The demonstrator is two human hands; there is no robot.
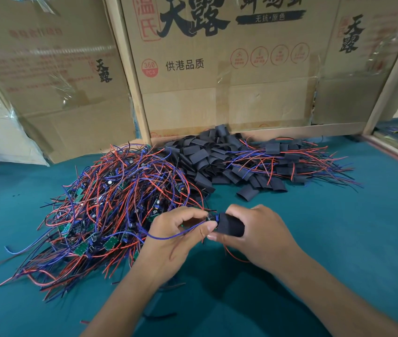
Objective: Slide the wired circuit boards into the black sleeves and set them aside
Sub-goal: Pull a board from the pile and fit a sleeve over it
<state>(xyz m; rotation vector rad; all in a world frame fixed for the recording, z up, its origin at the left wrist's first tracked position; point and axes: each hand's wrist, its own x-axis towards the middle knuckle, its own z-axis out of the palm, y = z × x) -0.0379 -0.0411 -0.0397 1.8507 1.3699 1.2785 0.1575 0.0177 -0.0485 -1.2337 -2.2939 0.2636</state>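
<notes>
Both hands are met over the near middle of the green tabletop [339,239]. By the right hand [261,235] a black sleeve [230,226] is gripped, thumb beneath and fingers curled over its far side, so that its open mouth is turned leftward. By the left hand [176,235] a wired circuit board [210,218] is pinched between thumb and fingertips just at that mouth; only a small dark end of the board is seen, and how far it is entered cannot be told. The sleeve's long axis is laid roughly left to right, tilted slightly down toward the right, and the board is lined up with it, so a push rightward along that axis is judged to be what is called for. A blue wire [168,235] is looped down from the board across the left palm, and a red wire [235,256] is trailed below the right hand; these may snag at the mouth if not kept straight.

Toward the left side a tangled heap of unsleeved boards [110,203] is spread. Near the far edge a pile of empty sleeves [207,159] is heaped against the cardboard boxes [217,69], and just right of it the finished pieces [290,156] are laid, wires fanned rightward. The right hand is the nearer to that pile, and nothing is seen in the way.
</notes>
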